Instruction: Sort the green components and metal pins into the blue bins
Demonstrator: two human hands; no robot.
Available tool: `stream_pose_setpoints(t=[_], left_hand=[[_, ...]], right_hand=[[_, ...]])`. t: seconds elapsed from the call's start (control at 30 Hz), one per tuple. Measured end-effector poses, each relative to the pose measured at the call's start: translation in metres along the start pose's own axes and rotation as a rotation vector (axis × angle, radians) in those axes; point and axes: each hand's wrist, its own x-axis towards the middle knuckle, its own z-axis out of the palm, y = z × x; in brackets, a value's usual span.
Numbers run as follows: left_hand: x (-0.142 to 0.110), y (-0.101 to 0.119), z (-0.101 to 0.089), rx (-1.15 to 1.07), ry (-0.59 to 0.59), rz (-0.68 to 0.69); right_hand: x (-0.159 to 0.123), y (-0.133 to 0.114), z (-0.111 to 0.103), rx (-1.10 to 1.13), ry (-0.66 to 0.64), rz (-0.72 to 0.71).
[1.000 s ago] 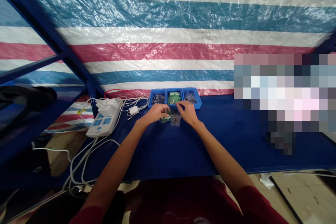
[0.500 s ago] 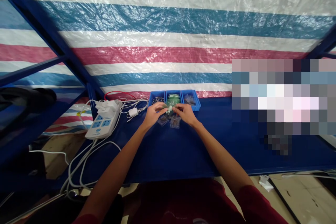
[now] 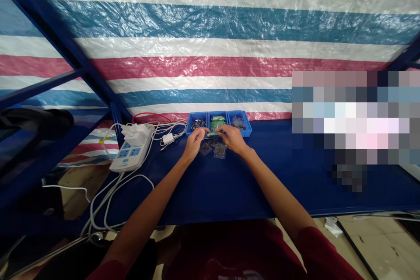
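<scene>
Between my left hand (image 3: 194,143) and my right hand (image 3: 233,139) a small green plastic packet (image 3: 211,134) is stretched in a narrow, folded or rolled shape. Both hands pinch it by its ends, just in front of three joined blue bins. Dark screw-like pieces (image 3: 198,124) fill the left bin. In the middle bin lie green packets (image 3: 218,120). The right bin holds clear bags (image 3: 237,122) with dark contents. Below my fingers, clear little bags (image 3: 219,150) with brownish pieces rest on the blue table (image 3: 216,192).
On the left stands a white power strip (image 3: 133,148) with plugs and tangled white cables (image 3: 108,201). A white adapter (image 3: 168,138) lies near the bins. Blue frame posts (image 3: 65,43) and a striped plastic sheet (image 3: 210,48) enclose the back. The right side is pixelated.
The green packet was spread out with white pieces showing in it; now it is a narrow strip between my fingers. My left hand has turned slightly and moved a little right.
</scene>
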Motion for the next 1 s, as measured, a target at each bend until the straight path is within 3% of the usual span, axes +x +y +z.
stream_pose_setpoints(t=[0.1,0.2,0.33,0.43,0.67,0.73,0.9,1.0], left_hand=[[-0.003,-0.001,0.001,0.052,-0.062,0.016],[-0.005,0.001,0.002,-0.092,-0.096,-0.058],[-0.005,0.006,0.002,-0.231,-0.020,-0.092],[-0.004,0.007,0.000,-0.246,-0.045,-0.078],[0.000,-0.001,-0.004,0.050,-0.075,0.067],[-0.001,-0.001,-0.004,-0.011,-0.115,0.005],[-0.005,0.005,-0.003,-0.264,-0.152,-0.148],[-0.004,0.007,-0.002,-0.306,-0.160,-0.169]], right_hand=[[0.001,0.000,0.001,0.092,-0.047,0.087],[-0.005,-0.005,0.003,0.230,0.038,0.148],[-0.015,-0.008,0.006,0.241,0.085,0.010],[-0.018,-0.008,0.010,0.176,0.122,-0.026],[-0.020,-0.006,0.017,0.428,0.063,0.279],[-0.022,-0.007,0.015,0.415,0.094,0.252],[-0.024,-0.009,0.013,0.248,0.144,-0.024],[-0.023,-0.008,0.013,0.176,0.193,0.002]])
